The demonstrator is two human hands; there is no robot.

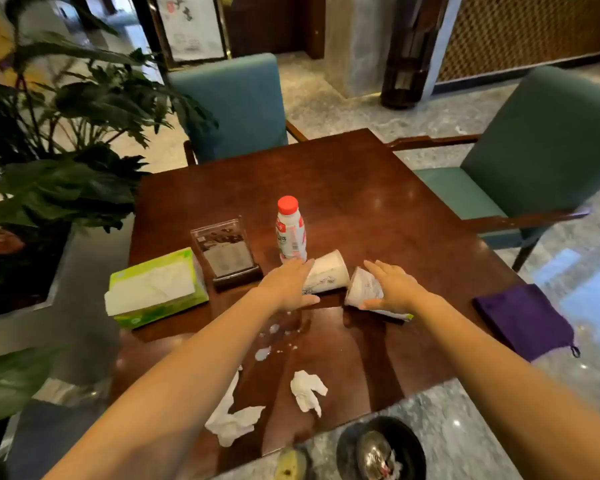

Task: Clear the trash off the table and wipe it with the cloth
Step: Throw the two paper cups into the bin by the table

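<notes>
My left hand (289,285), fingers spread flat, rests on a paper cup (327,274) lying on its side on the wooden table (378,209). My right hand (394,286), also spread, lies on a second tipped cup (361,288); neither hand has closed around its cup. A red-capped bottle (290,230) stands upright just behind the left cup. Left of it: a card stand (226,251) and a tissue box (157,287). Near me, white droplets (267,344) and crumpled tissues (307,390) lie on the tabletop. The purple cloth (525,322) lies at the table's right edge, well apart from both hands.
</notes>
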